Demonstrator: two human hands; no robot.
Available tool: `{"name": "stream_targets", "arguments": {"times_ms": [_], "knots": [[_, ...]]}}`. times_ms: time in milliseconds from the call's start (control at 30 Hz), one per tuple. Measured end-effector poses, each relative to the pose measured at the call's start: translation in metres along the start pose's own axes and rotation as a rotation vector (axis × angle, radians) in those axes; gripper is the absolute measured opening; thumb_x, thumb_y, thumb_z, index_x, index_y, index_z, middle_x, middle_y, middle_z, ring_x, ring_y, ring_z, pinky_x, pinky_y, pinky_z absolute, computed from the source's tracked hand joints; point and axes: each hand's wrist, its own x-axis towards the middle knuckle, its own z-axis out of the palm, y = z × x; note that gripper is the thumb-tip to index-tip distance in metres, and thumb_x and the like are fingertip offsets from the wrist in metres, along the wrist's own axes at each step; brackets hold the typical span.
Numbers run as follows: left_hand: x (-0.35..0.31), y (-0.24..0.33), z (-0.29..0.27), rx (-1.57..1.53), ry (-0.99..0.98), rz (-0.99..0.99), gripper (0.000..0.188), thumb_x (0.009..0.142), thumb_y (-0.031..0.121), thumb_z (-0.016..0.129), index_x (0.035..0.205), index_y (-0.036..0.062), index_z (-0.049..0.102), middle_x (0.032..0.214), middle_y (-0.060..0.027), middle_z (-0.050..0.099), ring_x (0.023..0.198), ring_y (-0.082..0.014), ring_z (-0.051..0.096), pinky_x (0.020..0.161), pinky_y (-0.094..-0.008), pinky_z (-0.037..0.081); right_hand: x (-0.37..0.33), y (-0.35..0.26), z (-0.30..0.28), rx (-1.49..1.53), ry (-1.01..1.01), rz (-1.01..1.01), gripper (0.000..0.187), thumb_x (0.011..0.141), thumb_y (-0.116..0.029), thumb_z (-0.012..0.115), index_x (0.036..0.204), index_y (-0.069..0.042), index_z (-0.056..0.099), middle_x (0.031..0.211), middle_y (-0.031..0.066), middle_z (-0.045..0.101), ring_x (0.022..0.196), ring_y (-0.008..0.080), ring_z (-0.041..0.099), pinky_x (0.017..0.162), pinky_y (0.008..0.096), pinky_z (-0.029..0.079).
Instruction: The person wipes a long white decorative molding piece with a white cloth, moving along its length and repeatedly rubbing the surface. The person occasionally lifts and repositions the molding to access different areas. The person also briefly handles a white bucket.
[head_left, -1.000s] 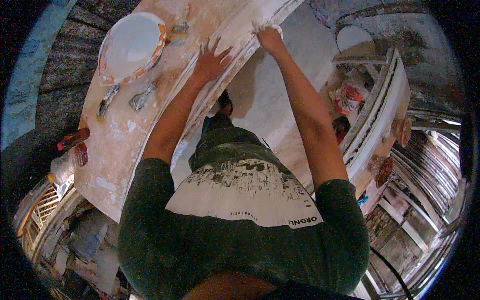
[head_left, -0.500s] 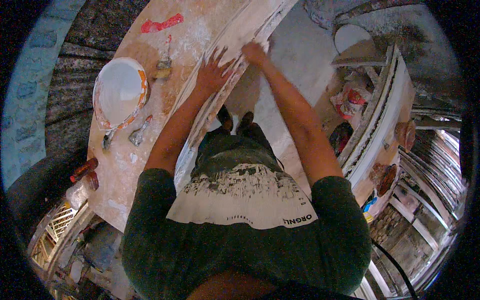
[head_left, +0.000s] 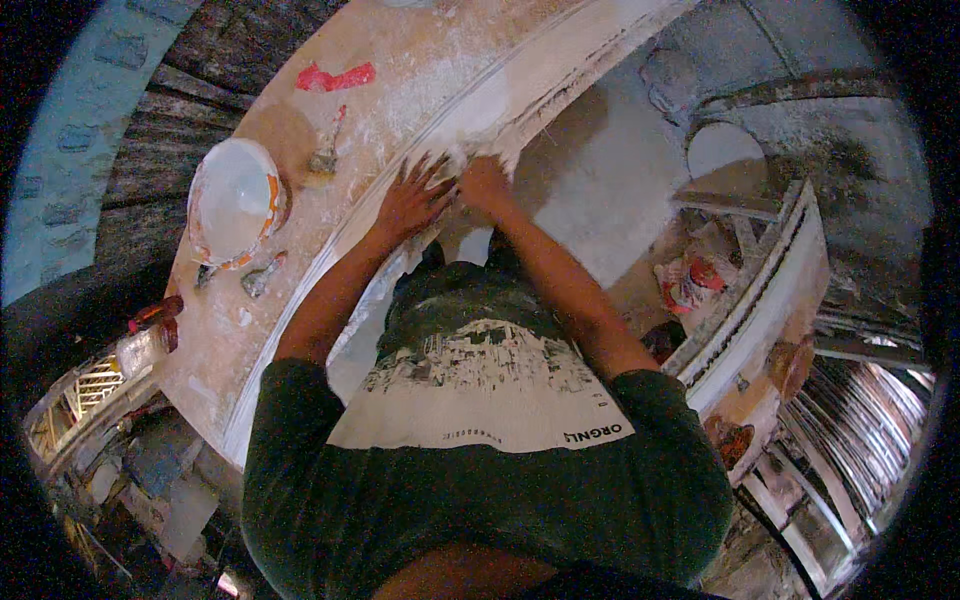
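Head view: both hands are set at the white moulding strip (head_left: pixel 500 95), which runs diagonally along the edge of the worktable (head_left: pixel 295 225) nearest the person's body. Left hand (head_left: pixel 414 205): fingers spread, back of the hand upward, fingertips on the strip. Right hand (head_left: pixel 485 185): just beside the left hand, at the strip's outer edge; fingers appear bent. Whether the right fingers pinch anything cannot be told, since the back of the hand covers the grip.

Step in hand, by judgement: working the strip's edge by hand, with the left hand steadying and the right hand acting on the edge. The next move calls for a flat, light left-hand brace, right fingertips aligned with the edge profile, and separation of the hands before either travels along the strip. Uneven pressure could mark the white surface.

Adjacent items: a white bucket (head_left: pixel 272 195) with an orange-marked rim stands on the table, well to the left of the hands. The upper paintbrush (head_left: pixel 323 163) and the lower paintbrush (head_left: pixel 258 280) lie near it. A red strip (head_left: pixel 335 77) lies farther up the table.
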Motion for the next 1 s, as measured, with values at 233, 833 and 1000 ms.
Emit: {"name": "stream_targets", "arguments": {"times_ms": [233, 833, 1000], "knots": [[0.125, 0.008, -0.006, -0.058, 0.22, -0.071, 0.042, 0.091, 0.045, 0.034, 0.129, 0.0319, 0.043, 0.145, -0.006, 0.022, 0.134, -0.0328, 0.013, 0.107, -0.0508, 0.014, 0.043, 0.188, -0.077, 0.069, 0.373, 0.122, 0.026, 0.075, -0.02, 0.049, 0.085, -0.001, 0.063, 0.082, 0.0235, 0.059, 0.078, 0.038, 0.059, 0.073, 0.048, 0.048], [-0.188, -0.015, 0.008, 0.106, -0.126, -0.55, 0.052, 0.091, 0.043, 0.034, 0.137, 0.0209, 0.03, 0.147, -0.0096, 0.009, 0.134, -0.0372, 0.01, 0.108, -0.0504, 0.007, -0.015, -0.059, 0.011, 0.171, 0.218, 0.117, 0.038, 0.079, -0.03, 0.052, 0.098, 0.002, 0.059, 0.106, 0.0222, 0.054, 0.101, 0.0396, 0.052, 0.084, 0.0479, 0.045], [-0.281, -0.009, 0.019, 0.049, 0.023, -0.645, 0.058, 0.09, 0.036, 0.039, 0.136, 0.0035, 0.027, 0.147, -0.0123, 0.01, 0.133, -0.0398, 0.01, 0.108, -0.0502, 0.008, -0.068, -0.191, 0.029, 0.243, 0.215, -0.453, 0.032, 0.076, -0.025, 0.05, 0.089, 0.002, 0.06, 0.091, 0.0198, 0.058, 0.085, 0.0402, 0.059, 0.074, 0.0528, 0.045]]}}
